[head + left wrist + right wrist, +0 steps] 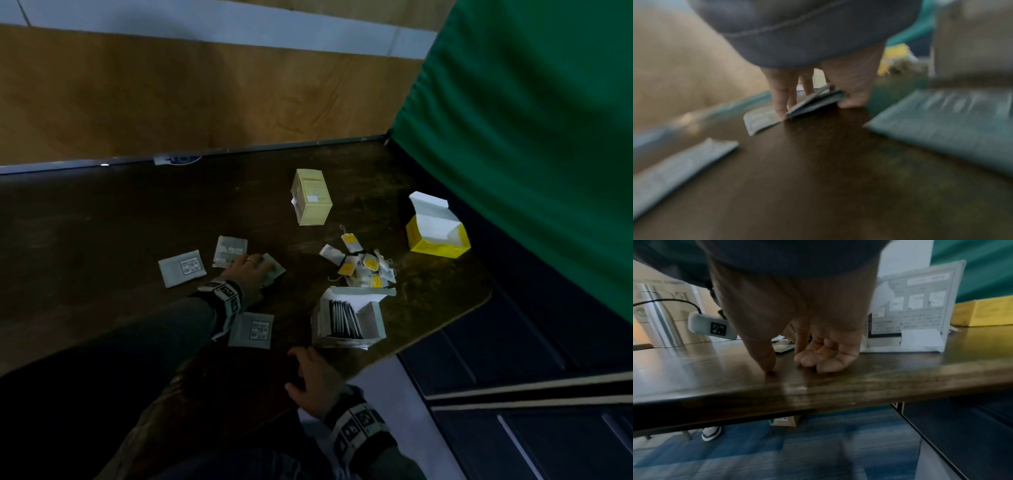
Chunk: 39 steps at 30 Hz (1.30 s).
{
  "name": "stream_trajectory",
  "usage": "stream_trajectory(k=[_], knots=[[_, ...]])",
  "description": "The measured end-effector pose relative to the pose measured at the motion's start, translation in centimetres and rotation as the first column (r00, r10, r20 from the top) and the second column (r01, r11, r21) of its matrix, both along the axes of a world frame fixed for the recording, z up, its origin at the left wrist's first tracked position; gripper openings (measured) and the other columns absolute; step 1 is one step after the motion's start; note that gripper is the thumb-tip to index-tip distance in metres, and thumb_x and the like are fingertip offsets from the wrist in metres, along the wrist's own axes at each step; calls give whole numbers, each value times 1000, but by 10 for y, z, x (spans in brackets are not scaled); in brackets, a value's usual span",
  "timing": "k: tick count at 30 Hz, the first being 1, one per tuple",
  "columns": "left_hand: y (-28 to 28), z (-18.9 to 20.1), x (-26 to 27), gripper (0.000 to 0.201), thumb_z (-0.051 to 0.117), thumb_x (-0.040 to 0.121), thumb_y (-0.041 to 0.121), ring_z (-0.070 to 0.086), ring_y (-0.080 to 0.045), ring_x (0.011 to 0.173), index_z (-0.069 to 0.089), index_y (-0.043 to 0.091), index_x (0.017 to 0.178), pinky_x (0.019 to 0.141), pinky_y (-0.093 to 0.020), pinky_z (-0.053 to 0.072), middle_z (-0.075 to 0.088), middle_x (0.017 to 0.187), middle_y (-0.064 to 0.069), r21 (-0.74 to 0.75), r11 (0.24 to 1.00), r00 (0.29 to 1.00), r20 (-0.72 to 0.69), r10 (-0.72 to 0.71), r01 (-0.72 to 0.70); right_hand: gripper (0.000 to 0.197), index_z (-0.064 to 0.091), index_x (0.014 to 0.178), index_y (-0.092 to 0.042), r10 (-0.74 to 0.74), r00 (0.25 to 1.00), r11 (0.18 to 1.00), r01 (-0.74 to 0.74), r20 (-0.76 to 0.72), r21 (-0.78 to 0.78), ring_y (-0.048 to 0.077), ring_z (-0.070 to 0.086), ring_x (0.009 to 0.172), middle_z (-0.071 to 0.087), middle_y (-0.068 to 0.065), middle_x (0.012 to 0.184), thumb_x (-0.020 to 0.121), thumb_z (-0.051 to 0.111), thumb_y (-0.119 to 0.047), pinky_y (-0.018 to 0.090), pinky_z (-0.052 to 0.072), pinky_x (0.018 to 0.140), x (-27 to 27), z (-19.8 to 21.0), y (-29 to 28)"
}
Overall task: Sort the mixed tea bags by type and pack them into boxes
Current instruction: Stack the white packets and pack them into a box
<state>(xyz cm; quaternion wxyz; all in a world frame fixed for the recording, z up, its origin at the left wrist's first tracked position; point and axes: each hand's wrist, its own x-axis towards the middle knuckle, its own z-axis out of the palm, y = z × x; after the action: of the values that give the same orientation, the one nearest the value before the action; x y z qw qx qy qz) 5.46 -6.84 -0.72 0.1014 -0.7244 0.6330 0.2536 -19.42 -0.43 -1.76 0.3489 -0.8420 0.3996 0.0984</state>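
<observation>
My left hand [255,269] reaches over the dark table [102,222], and its fingers and thumb pinch a small stack of grey sachets [809,105] that lies on the wood. More grey sachets lie loose around it: one to the left [182,268], one behind [229,251], one by my wrist [251,329]. An open white box [349,318] holds several grey sachets on edge. A pile of yellow-tagged tea bags [363,263] sits behind it. My right hand [793,366] rests on the table's near edge, fingers loosely curled, holding nothing.
An open yellow box [436,229] stands at the right near the table's edge. A closed pale yellow box [311,197] stands further back. A green cloth [531,137] hangs on the right and a wooden panel [171,96] rises behind the table.
</observation>
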Motion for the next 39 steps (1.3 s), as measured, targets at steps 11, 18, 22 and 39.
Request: stream_trajectory(k=[11,18,22,39], knots=[[9,27,3,38,56,90,19,56,-23,107,47,23,127,88,-29,44,57,119,-4,-186,926,882,-410,231,-329,48,37,132,-24,-39,999,998,39,1,47,10,45,89,40,-6,100,88,57,-29,26,41,81,5,1,-5],[58,17,8,42,67,83,6,57,-31,113,54,0,122,89,-35,46,61,117,-16,123,706,388,-764,515,-697,49,41,134,-11,-2,990,994,17,141,-109,24,37,129,37,7,139,87,57,-12,32,35,105,63,6,-10],[75,16,13,36,71,79,5,62,-26,101,61,1,113,77,-29,47,63,100,-8,133,657,329,-781,530,-742,59,36,135,-11,78,993,983,-92,-94,-158,28,27,132,30,7,144,86,62,-29,47,37,100,94,13,-21],[73,37,8,36,57,89,6,55,-23,102,51,4,125,84,-35,46,59,111,-9,226,638,201,-827,525,-736,28,55,111,-18,-540,764,842,500,354,204,14,59,95,63,-6,100,88,59,-35,30,45,81,89,50,-34]])
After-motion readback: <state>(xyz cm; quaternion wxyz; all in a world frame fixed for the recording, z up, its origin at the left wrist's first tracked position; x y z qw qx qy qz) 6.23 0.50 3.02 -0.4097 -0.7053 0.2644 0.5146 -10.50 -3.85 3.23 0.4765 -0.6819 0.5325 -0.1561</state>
